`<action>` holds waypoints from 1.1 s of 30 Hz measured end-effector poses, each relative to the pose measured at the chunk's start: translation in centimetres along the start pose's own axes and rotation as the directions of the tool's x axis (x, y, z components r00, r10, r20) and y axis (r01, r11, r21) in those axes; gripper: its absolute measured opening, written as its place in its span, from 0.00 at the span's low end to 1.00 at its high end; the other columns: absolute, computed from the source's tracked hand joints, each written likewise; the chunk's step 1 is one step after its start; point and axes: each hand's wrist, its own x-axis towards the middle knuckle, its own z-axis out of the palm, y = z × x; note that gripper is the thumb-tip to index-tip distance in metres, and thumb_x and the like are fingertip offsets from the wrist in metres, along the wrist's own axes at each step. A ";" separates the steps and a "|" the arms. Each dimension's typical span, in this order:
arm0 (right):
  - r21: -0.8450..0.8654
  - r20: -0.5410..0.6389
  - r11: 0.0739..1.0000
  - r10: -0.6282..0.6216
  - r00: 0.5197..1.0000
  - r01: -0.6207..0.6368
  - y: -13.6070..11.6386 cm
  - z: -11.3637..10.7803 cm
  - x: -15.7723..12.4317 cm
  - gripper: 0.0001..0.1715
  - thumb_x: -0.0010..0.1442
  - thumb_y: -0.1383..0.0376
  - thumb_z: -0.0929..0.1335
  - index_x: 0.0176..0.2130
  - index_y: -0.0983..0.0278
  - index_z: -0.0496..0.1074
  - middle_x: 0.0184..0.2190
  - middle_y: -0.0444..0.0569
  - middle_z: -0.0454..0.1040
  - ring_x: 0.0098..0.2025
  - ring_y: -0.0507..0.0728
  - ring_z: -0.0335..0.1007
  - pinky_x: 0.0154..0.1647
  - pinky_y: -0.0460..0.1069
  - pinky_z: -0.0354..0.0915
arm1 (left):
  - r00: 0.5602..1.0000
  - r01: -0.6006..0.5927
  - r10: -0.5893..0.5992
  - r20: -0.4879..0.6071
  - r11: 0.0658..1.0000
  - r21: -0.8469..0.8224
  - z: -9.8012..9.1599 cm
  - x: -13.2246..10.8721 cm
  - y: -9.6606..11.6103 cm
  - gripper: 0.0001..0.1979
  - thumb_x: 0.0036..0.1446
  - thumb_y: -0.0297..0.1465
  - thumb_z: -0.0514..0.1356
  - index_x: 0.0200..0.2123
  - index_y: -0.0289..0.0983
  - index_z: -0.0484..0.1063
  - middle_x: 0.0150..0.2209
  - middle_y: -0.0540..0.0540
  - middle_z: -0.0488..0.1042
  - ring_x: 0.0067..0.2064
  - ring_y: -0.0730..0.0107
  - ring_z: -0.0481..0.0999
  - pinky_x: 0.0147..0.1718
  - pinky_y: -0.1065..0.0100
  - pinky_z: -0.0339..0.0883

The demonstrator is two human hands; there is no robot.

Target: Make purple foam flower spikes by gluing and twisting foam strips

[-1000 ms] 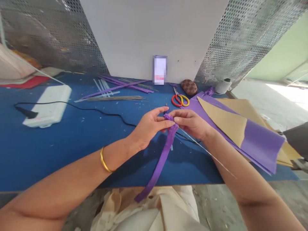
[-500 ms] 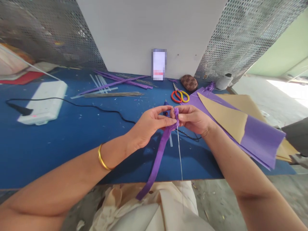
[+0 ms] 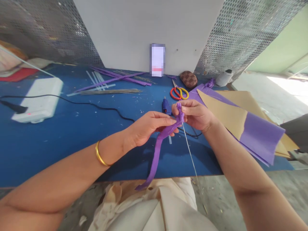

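My left hand pinches a long purple ribbon strip near its upper end; the strip hangs down past the table's front edge. My right hand is closed on the rolled purple bud at the top of the strip, together with a thin wire that slants down toward my lap. Both hands meet over the blue table. A blue glue gun lies just behind my hands.
Red-and-yellow scissors, a brown checked pouch and a white roll lie at the back. Purple and tan sheets spread to the right. A white power strip with a black cable sits left. Purple strips and wires lie behind.
My hands have turned the bud and shifted slightly right; the wire swung from slanting right to hanging nearly straight down. The glue gun behind the hands has come into view.
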 end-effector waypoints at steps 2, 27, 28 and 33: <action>0.013 0.017 1.000 0.015 1.000 -0.015 0.1 0.0 0.0 0.14 0.55 0.60 0.74 0.31 0.71 0.76 0.22 0.43 0.68 0.21 0.45 0.58 0.23 0.41 0.58 | 1.000 -0.001 0.001 -0.004 1.000 0.008 0.0 0.0 -0.1 0.07 0.53 0.34 0.66 0.31 0.36 0.81 0.27 0.46 0.80 0.31 0.70 0.78 0.36 0.69 0.71; -0.161 -0.143 0.987 -0.018 0.990 -0.005 0.5 1.6 0.2 0.20 0.53 0.60 0.76 0.24 0.67 0.65 0.17 0.37 0.60 0.19 0.44 0.54 0.20 0.42 0.52 | 0.985 -0.048 0.055 -0.165 0.998 0.045 0.6 0.2 -0.7 0.07 0.51 0.35 0.66 0.26 0.38 0.81 0.26 0.47 0.79 0.30 0.68 0.76 0.39 0.66 0.70; -0.179 -0.159 0.984 -0.034 0.987 0.005 0.6 1.7 0.2 0.19 0.53 0.61 0.75 0.24 0.67 0.65 0.18 0.37 0.60 0.19 0.44 0.54 0.19 0.42 0.52 | 0.984 -0.051 0.057 -0.170 0.998 0.037 0.6 0.2 -0.7 0.07 0.51 0.35 0.66 0.26 0.38 0.81 0.26 0.47 0.79 0.30 0.68 0.76 0.39 0.66 0.70; -0.238 -0.203 0.970 -0.092 0.975 0.042 0.8 2.4 0.2 0.19 0.53 0.61 0.75 0.25 0.65 0.63 0.18 0.38 0.63 0.19 0.46 0.60 0.19 0.43 0.57 | 0.984 -0.056 0.058 -0.170 0.998 0.017 0.6 0.2 -0.9 0.06 0.48 0.34 0.68 0.26 0.37 0.81 0.26 0.47 0.79 0.31 0.68 0.76 0.39 0.66 0.69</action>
